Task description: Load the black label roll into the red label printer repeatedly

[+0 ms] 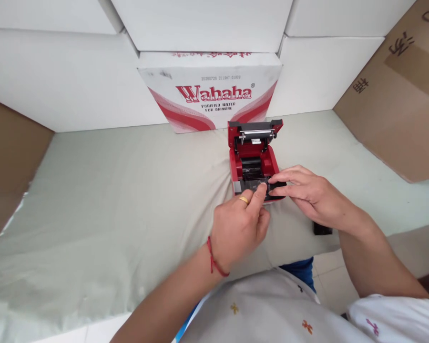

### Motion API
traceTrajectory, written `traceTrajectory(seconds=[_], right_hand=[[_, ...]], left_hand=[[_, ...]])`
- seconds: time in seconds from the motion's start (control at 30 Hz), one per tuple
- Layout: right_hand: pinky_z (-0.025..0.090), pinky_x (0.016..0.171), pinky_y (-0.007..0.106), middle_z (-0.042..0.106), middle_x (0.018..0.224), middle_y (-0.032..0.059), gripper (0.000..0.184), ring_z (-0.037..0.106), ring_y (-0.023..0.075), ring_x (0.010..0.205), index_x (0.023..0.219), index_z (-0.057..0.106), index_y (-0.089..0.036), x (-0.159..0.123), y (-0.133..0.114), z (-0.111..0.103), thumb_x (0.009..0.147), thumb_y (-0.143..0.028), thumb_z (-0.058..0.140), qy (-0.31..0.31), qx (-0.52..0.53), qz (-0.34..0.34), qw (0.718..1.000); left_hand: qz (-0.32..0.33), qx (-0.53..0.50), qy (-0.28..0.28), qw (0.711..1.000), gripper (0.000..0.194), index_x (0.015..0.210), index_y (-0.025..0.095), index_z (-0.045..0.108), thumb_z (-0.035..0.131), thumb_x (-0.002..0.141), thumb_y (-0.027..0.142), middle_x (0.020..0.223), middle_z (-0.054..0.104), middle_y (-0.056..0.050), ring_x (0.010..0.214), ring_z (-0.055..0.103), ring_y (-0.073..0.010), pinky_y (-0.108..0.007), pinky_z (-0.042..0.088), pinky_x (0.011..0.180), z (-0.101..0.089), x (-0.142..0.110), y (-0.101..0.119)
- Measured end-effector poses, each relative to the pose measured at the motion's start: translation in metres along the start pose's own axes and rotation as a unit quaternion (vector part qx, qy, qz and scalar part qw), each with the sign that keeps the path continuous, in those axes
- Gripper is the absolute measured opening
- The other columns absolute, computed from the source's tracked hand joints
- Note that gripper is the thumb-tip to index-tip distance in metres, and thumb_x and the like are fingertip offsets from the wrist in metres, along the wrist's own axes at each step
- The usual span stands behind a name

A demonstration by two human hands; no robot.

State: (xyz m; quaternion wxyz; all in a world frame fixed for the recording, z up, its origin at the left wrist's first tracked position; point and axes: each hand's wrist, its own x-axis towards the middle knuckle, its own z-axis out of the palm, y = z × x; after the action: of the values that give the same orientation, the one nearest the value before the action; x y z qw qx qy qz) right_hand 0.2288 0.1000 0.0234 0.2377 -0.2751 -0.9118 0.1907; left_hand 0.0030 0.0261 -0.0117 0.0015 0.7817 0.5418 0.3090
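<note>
A small red printer (253, 155) stands on a pale cloth-covered table (128, 200) with its lid tipped up and back. My left hand (241, 226), wearing a gold ring and a red wrist cord, pinches a thin black strip (259, 183) at the printer's front opening. My right hand (309, 193) comes in from the right, its fingers pressed together on the same black strip at the printer's front edge. A black roll lies inside the red housing.
A white Wahaha water carton (210, 90) stands right behind the printer, with plain white boxes (64, 76) stacked around it. Brown cardboard (396, 90) leans at the right. A small black object (322, 229) lies on the table under my right wrist.
</note>
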Motion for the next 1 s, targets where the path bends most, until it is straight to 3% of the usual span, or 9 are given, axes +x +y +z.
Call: traceTrajectory(seconds=[0.17,0.3,0.47,0.6,0.8,0.9,1.0], right_hand=[[0.058,0.11,0.053,0.076,0.139,0.0051,0.05,0.063,0.0268,0.135,0.122,0.083,-0.036,-0.009,0.004,0.005,0.099,-0.005,0.05,0.011,-0.008,0.023,1.0],[0.057,0.111,0.054,0.076,0.139,0.0048,0.049,0.062,0.0264,0.135,0.12,0.083,-0.034,-0.014,0.006,0.003,0.101,-0.005,0.048,0.022,-0.007,0.023,0.999],[0.059,0.107,0.052,0.078,0.134,0.0051,0.04,0.067,0.0269,0.128,0.114,0.083,-0.035,-0.009,0.008,-0.009,0.104,-0.013,0.052,0.051,0.017,0.032,0.998],[0.055,0.113,0.054,0.075,0.141,0.0052,0.034,0.069,0.0286,0.128,0.125,0.079,-0.037,0.017,0.015,-0.017,0.107,-0.025,0.054,0.118,-0.023,0.076,0.99],[0.042,0.125,0.059,0.057,0.164,0.0088,0.051,0.046,0.0319,0.156,0.16,0.054,-0.032,0.078,0.04,-0.013,0.112,-0.044,0.045,0.155,-0.124,0.085,0.976],[0.04,0.126,0.059,0.066,0.153,0.011,0.047,0.052,0.0328,0.15,0.152,0.063,-0.027,0.09,0.045,-0.008,0.112,-0.045,0.045,0.128,-0.114,0.048,0.984],[0.046,0.121,0.057,0.074,0.141,0.0099,0.038,0.061,0.0324,0.139,0.136,0.073,-0.027,0.082,0.038,-0.006,0.11,-0.04,0.049,0.118,-0.091,0.036,0.988]], left_hand=[[-0.031,0.046,-0.163,0.985,0.055,0.151,0.016,0.058,0.051,0.097,0.021,0.072,0.074,-0.003,0.057,0.068,-0.0203,-0.029,0.042,0.048,-0.009,-0.003,0.02],[-0.041,0.056,-0.237,0.969,0.066,0.162,0.015,0.047,0.051,0.096,0.022,0.07,0.075,-0.003,0.055,0.069,-0.0216,-0.028,0.045,0.048,-0.007,-0.001,0.028],[-0.034,0.065,-0.268,0.96,0.071,0.165,0.009,0.041,0.053,0.096,0.024,0.067,0.075,-0.004,0.051,0.069,-0.0227,-0.029,0.046,0.046,-0.002,0.001,0.039],[-0.042,0.049,-0.262,0.963,0.075,0.166,0.005,0.036,0.056,0.097,0.026,0.065,0.073,-0.004,0.051,0.069,-0.0229,-0.029,0.047,0.047,0.001,-0.003,0.05],[-0.041,0.087,-0.303,0.948,0.077,0.167,0.003,0.034,0.055,0.094,0.017,0.067,0.072,-0.005,0.053,0.069,-0.0223,-0.028,0.045,0.045,0.0,-0.003,0.062],[-0.043,0.1,-0.317,0.942,0.072,0.164,0.006,0.04,0.056,0.095,0.016,0.072,0.074,-0.007,0.055,0.071,-0.0228,-0.028,0.045,0.046,-0.004,0.001,0.065],[-0.041,0.094,-0.323,0.941,0.067,0.162,0.008,0.044,0.055,0.097,0.018,0.076,0.074,-0.008,0.057,0.073,-0.0237,-0.029,0.045,0.046,-0.007,0.003,0.067]])
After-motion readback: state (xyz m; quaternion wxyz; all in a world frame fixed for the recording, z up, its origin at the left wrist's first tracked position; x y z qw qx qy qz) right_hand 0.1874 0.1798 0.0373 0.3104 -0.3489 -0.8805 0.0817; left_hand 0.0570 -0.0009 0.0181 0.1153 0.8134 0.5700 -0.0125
